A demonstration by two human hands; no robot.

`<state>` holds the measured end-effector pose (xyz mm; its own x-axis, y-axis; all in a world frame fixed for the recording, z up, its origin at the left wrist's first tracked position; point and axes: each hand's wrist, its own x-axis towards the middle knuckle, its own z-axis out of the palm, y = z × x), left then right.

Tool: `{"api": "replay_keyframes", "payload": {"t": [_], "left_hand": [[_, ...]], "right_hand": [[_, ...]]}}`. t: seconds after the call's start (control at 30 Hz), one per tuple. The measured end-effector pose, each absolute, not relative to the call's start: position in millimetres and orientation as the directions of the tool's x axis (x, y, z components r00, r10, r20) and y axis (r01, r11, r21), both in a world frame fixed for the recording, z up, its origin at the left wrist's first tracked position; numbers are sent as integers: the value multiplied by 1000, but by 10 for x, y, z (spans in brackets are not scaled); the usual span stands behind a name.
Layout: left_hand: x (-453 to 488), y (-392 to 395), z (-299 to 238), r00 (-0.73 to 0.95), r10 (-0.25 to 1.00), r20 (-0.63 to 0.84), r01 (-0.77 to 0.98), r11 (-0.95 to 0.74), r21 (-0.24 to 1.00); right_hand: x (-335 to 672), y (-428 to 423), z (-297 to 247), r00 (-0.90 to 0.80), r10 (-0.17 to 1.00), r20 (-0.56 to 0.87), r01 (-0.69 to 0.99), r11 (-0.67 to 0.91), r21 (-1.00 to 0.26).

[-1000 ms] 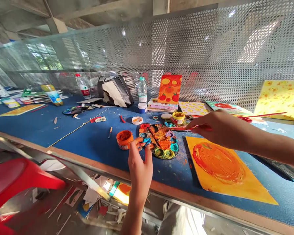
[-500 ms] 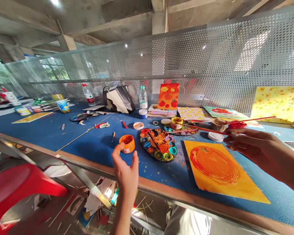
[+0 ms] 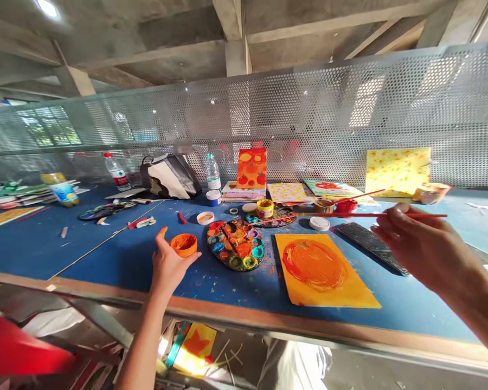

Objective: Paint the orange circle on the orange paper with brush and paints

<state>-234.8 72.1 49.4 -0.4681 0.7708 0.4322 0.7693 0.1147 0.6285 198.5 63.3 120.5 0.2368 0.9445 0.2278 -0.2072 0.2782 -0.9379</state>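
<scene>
My left hand (image 3: 171, 264) grips a small orange paint jar (image 3: 184, 245) between its fingers and lifts it above the blue tabletop (image 3: 106, 254). To its right lies a round palette (image 3: 236, 245) crusted with many paint colours, with a thin brush resting in it. My right hand (image 3: 423, 244) hangs at the right, pinching a long thin paintbrush (image 3: 350, 215) that points left over the table. Below the brush lies a yellow board (image 3: 321, 273) with a large orange painted circle. The brush tip does not touch the board.
Behind the board stand small paint jars, a white lid (image 3: 319, 223) and a second palette (image 3: 271, 216). A dark tablet (image 3: 370, 246) lies by my right hand. Fruit paintings (image 3: 251, 169) and water bottles (image 3: 212, 172) stand before a perforated metal screen (image 3: 309, 119). A red stool (image 3: 16, 352) sits below the table edge.
The orange jar has left the table and moved left in my left hand. The view has swung, shifting everything left and smaller. My right hand now holds the brush further right.
</scene>
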Motion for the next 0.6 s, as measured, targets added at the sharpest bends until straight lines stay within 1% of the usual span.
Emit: {"api": "replay_keyframes", "payload": {"t": [0.07,0.17,0.23,0.3,0.33,0.4,0.5,0.53,0.57,0.6], "left_hand": [[-2202,709,564,-385,739,552,797,-35,603],[-1833,761,696,-134,694,708,785,-362,503],[-1529,849,787,34,667,745,730,-526,437],[-1234,965,865,144,629,764,685,-621,382],[-1105,1027,898,184,613,768,672,-649,356],[-894,1150,947,248,576,779,664,-687,296],[-704,1312,983,334,494,803,669,-724,167],[-667,1358,986,359,469,807,673,-729,125],[-641,1397,984,379,454,806,679,-729,91],[-624,1429,979,391,452,802,686,-724,73]], "right_hand": [[1962,583,1233,262,920,293,-178,344,-922],[1868,526,1266,244,870,429,-145,470,-871],[1806,507,1260,168,837,521,-86,539,-838],[1771,509,1235,62,789,611,16,611,-791],[1763,518,1223,14,750,661,80,658,-749],[1755,544,1211,-72,657,751,228,743,-629],[1730,600,1236,-228,499,836,426,823,-375],[1714,625,1246,-288,448,846,466,837,-285],[1698,655,1249,-347,373,860,475,861,-182],[1682,690,1244,-398,274,875,457,887,-70]]}}
